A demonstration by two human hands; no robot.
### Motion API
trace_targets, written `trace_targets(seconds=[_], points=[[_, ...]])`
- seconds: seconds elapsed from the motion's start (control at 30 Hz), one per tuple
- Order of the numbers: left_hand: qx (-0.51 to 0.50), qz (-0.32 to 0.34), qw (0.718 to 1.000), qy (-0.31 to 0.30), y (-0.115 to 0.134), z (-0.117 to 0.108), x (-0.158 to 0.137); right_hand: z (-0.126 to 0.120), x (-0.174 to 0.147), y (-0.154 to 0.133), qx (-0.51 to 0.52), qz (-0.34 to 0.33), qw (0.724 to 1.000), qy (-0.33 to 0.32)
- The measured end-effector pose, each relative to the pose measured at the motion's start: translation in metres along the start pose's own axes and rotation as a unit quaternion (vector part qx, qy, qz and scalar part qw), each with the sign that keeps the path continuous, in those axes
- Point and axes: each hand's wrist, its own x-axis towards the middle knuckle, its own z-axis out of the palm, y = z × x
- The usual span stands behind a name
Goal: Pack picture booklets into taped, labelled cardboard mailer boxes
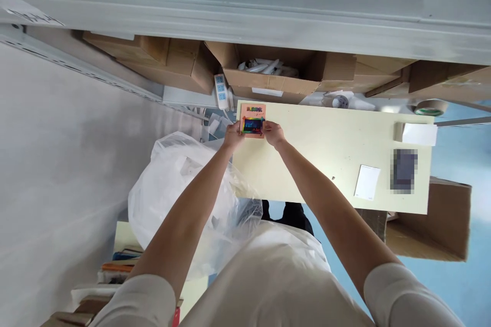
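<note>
My left grip (233, 136) and right grip (273, 133) pinch a colorful card (252, 121) between them, its long axis pointing away from me, over the table (326, 138).

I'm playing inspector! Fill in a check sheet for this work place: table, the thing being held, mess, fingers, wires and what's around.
Surface: pale table, a small dark speck on it.
Job's things: orange card with a rainbow-edged dark picture.
Clutter: white card, white box and a blurred-out dark item, at the table's right.
Fingers: left hand and right hand hold the orange card's opposite sides.
Cables: power strip behind the table; cord unclear.
Surroundings: plastic bag left, open carton right, cardboard boxes behind.
</note>
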Motion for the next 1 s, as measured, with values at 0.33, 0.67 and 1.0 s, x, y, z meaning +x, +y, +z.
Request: trace_targets(seconds=[0.33, 0.67, 1.0], points=[[0.079, 0.114, 0.990, -0.026, 0.076, -0.023, -0.049, -0.150, -0.120, 0.056, 0.019, -0.136, 0.989, -0.056], [-0.055, 0.276, 0.929, -0.240, 0.330, 0.028, -0.114, -0.452, -0.144, -0.018, 0.047, -0.256, 0.896, 0.360], [-0.138, 0.243, 0.957, -0.077, 0.486, 0.153, -0.051, -0.476, -0.063, -0.071, 0.130, -0.173, 0.937, 0.276]])
